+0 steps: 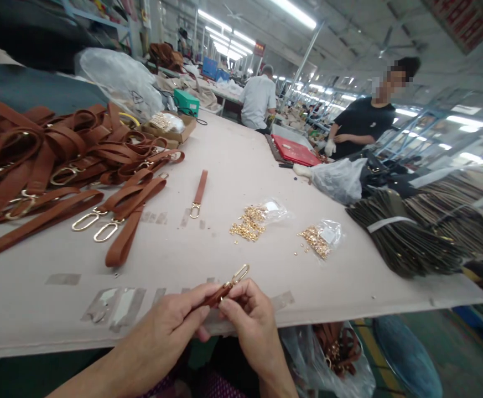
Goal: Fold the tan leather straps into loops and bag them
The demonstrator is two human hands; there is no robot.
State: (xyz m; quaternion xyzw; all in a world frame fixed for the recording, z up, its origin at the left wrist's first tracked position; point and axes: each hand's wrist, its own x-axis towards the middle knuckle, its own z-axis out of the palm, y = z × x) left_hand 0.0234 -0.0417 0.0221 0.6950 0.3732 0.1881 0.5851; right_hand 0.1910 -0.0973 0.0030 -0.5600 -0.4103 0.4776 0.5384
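Note:
Above the table's near edge, my left hand (178, 312) is closed on a short brown leather strap (214, 300). An oval gold snap hook (240, 273) sticks up from the strap's far end, between the two hands. My right hand (252, 318) is closed too, thumb and forefinger pinched at the strap just below the hook. A tiny gold stud (222, 299) shows at the right thumb tip; the fingers partly hide it. Beyond my hands lie two heaps of small gold studs (247, 224) (316, 242) beside clear bags. Another short strap (200, 188) with a gold hook lies flat farther off.
Long brown straps (58, 138) with gold hooks are piled at left. A cardboard box (170, 130) and a green device (186, 103) stand behind. Dark bundled leather pieces (403, 232) lie at right. Two people work farther back. A bag of brown straps (336, 348) hangs below the edge.

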